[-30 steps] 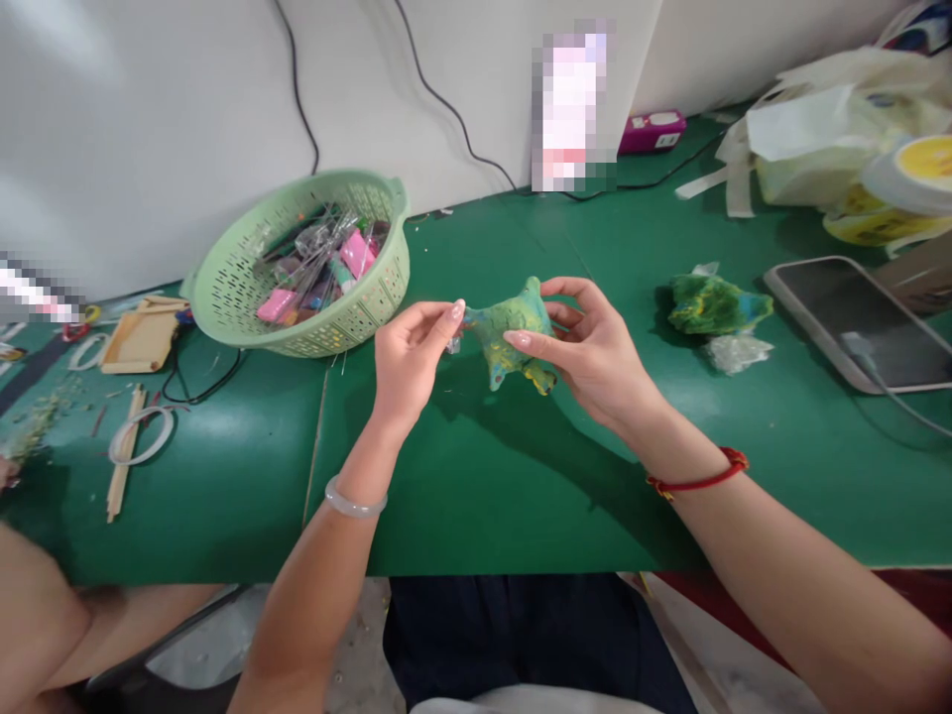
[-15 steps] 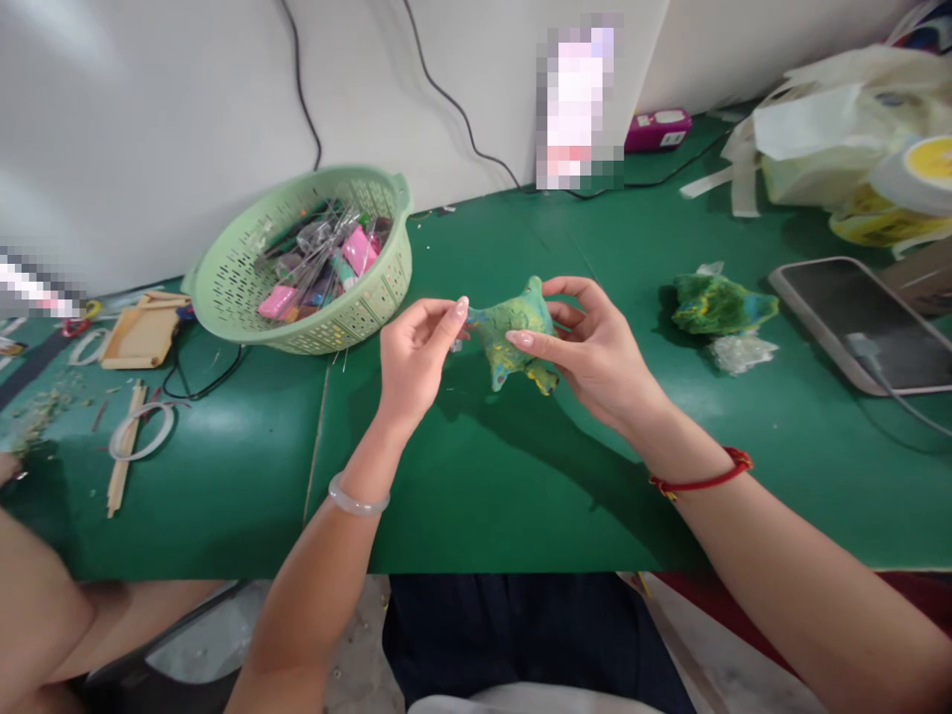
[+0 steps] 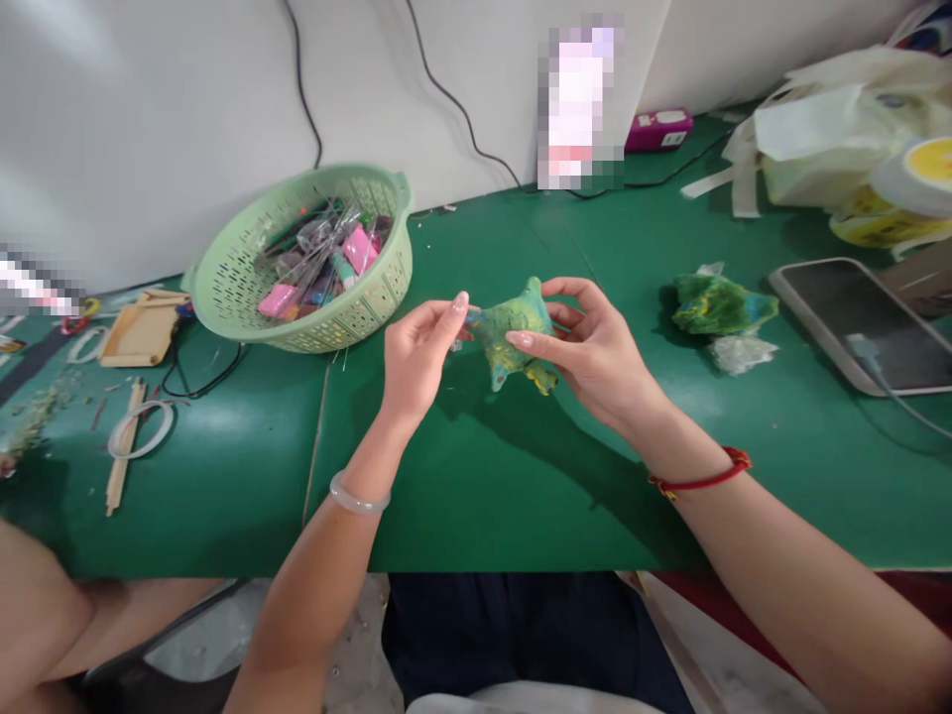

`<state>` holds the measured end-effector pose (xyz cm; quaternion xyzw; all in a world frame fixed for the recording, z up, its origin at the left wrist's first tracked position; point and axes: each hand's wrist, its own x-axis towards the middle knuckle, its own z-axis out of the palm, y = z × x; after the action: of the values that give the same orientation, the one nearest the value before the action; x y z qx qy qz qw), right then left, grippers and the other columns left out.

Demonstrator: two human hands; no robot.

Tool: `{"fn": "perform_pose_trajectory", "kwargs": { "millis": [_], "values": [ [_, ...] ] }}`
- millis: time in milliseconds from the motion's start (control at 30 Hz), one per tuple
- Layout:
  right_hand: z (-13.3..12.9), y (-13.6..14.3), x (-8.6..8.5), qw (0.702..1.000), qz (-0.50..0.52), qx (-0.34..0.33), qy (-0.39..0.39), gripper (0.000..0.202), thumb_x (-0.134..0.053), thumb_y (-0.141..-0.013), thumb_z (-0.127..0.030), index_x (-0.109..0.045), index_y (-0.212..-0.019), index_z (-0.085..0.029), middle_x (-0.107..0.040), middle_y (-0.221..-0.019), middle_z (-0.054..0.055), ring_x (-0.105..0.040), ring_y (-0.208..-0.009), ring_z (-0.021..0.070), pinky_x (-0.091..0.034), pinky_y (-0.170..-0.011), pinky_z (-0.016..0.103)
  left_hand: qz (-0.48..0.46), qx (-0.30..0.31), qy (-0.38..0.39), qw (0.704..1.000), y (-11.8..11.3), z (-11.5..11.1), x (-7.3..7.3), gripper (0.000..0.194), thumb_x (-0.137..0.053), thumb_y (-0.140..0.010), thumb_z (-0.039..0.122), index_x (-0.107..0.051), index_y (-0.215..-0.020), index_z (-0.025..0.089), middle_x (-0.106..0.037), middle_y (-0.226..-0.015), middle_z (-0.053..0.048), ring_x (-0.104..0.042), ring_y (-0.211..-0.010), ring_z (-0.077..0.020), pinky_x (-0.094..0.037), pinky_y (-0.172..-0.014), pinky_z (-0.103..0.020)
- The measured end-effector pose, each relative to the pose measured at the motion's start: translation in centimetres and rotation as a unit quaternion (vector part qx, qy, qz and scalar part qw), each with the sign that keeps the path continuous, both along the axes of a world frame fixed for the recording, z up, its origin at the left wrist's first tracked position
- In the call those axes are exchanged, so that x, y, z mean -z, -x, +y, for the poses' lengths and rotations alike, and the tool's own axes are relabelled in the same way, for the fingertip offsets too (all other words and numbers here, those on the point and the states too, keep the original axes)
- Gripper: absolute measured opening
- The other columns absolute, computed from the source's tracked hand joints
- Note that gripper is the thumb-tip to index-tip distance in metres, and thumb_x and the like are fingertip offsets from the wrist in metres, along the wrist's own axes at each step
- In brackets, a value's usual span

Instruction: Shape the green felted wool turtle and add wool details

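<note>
A small green, yellow and blue figure (image 3: 513, 329) with stubby limbs is held above the green table. My right hand (image 3: 595, 347) grips its right side, thumb across the front and fingers behind. At its left end, my left hand (image 3: 422, 347) pinches the narrow bluish tip between thumb and fingers. A second green and yellow piece (image 3: 718, 303) lies on the table to the right, beside a crumpled clear wrapper (image 3: 742, 352).
A green basket (image 3: 379, 297) of wrapped pieces stands back left. Wooden sticks (image 3: 125, 451), a white ring and a wooden tray (image 3: 138, 332) lie left, near another person's arm. A phone (image 3: 878, 317) and bags (image 3: 810, 124) are right.
My left hand has shifted very slightly right along the figure's tip. The other person's hand at the far left has moved slightly. My right hand keeps its hold.
</note>
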<state>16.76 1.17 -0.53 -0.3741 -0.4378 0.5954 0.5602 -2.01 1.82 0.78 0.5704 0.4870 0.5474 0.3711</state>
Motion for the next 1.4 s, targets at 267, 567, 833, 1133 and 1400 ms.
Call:
{"fn": "perform_pose_trajectory", "kwargs": {
  "millis": [267, 567, 833, 1133, 1400],
  "values": [
    [0.0, 0.1, -0.2, 1.0, -0.01, 0.001, 0.008, 0.07, -0.103, -0.056, -0.043, -0.056, -0.104, -0.027, -0.07, -0.089, -0.003, -0.072, -0.079, 0.0159, -0.063, -0.078, 0.033, 0.016, 0.012, -0.014, 1.0, 0.1, 0.1, 0.4, 0.037, -0.078, -0.087, 0.057, -0.078, -0.084, 0.02, -0.075, -0.073, -0.001, -0.069, -0.068, -0.0127, -0.055, -0.065, -0.025],
    [0.6, -1.0, 0.1, 0.992, -0.073, 0.062, 0.078, 0.073, -0.101, -0.053, -0.05, -0.055, -0.104, -0.026, -0.063, -0.087, -0.003, -0.065, -0.068, 0.014, -0.056, -0.058, 0.028, 0.294, 0.032, -0.075, 0.952, 4.5, 1.7, 0.1, 0.038, -0.085, -0.086, 0.039, -0.078, -0.12, 0.023, -0.079, -0.129, -0.009, -0.072, -0.123, -0.0261, -0.055, -0.11, -0.043],
    [1.6, -1.4, 1.7, 0.971, -0.222, 0.044, 0.082, 0.069, -0.096, -0.054, -0.055, -0.061, -0.103, -0.022, -0.069, -0.105, 0.008, -0.067, -0.09, 0.0227, -0.058, -0.078, 0.04, 0.387, 0.068, -0.059, 0.918, 5.0, 3.0, 3.7, 0.064, -0.092, -0.078, 0.031, -0.067, -0.137, 0.021, -0.074, -0.136, -0.014, -0.071, -0.124, -0.0306, -0.055, -0.111, -0.05],
    [1.6, -1.7, 2.8, 0.876, -0.463, 0.108, -0.083, 0.044, -0.082, -0.08, -0.046, -0.061, -0.11, -0.021, -0.07, -0.105, 0.011, -0.067, -0.089, 0.0263, -0.057, -0.081, 0.044, 0.328, 0.016, -0.192, 0.925, 3.7, 2.5, 2.9, 0.056, -0.092, -0.08, 0.032, -0.067, -0.13, 0.023, -0.074, -0.12, -0.008, -0.071, -0.113, -0.0249, -0.058, -0.103, -0.043],
    [0.6, -1.4, 1.4, 0.807, -0.446, 0.193, -0.336, 0.005, -0.067, -0.098, -0.028, -0.071, -0.099, -0.026, -0.067, -0.113, 0.012, -0.064, -0.104, 0.0292, -0.054, -0.093, 0.051, 0.321, 0.035, -0.258, 0.911, 1.6, 0.7, 1.4, 0.052, -0.084, -0.088, 0.033, -0.066, -0.136, 0.026, -0.073, -0.125, -0.008, -0.069, -0.117, -0.0249, -0.056, -0.106, -0.042]
  ]
}}
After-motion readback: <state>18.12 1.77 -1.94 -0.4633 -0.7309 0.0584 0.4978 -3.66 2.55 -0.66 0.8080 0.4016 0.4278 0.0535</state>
